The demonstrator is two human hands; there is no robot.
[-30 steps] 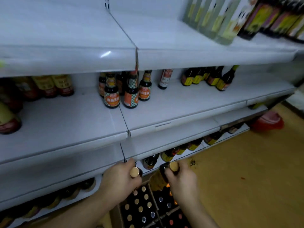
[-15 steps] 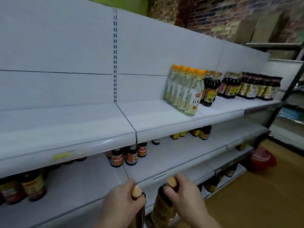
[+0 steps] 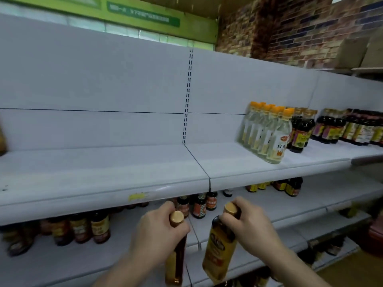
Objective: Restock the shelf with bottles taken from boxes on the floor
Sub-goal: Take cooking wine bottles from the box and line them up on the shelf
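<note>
My left hand (image 3: 157,230) grips the neck of an amber bottle (image 3: 175,259) with a gold cap. A second amber bottle (image 3: 219,251) with a yellow label and gold cap hangs by its neck from my right hand (image 3: 246,224). Both bottles are held side by side in front of the second shelf, just below the front lip of the white upper shelf (image 3: 124,168). That upper shelf is bare on its left and middle stretch. The boxes on the floor are out of view.
Clear bottles with orange caps (image 3: 267,131) and dark sauce bottles (image 3: 335,127) stand at the right of the upper shelf. The shelf below holds small dark bottles (image 3: 201,206) and jars (image 3: 83,228). A brick wall (image 3: 300,27) rises behind.
The view has tilted up from the floor boxes to the upper shelf. Both hands have lifted their bottles from box level up to just under the upper shelf's lip.
</note>
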